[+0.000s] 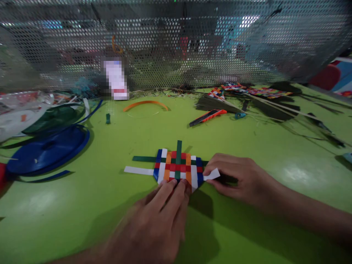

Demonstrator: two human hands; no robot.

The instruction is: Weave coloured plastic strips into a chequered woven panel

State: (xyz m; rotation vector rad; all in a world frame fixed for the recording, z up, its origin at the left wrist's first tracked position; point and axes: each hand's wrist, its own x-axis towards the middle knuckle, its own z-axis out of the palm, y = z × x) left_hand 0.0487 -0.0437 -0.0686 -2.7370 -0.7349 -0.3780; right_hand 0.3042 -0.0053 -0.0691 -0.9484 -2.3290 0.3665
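A woven piece of ribbon strips [176,165] in blue, white, orange, red and green lies in front of me on the green table. Loose green and white strip ends stick out at its left, and one green end points away at the top. My left hand [162,216] has its fingertips over the near edge of the weave; its thumb is hidden beneath. At the right edge, my right hand [238,178] pinches a white strip [213,174] between thumb and fingers, its free end poking out beside the thumb.
Rolls of blue ribbon [52,150] and green ribbon [55,119] lie at the left. An orange strip [145,103] curves at the back, near a red-handled box cutter [208,117]. Dark leaf strips [217,103] lie back right. A perforated metal screen [165,47] borders the table.
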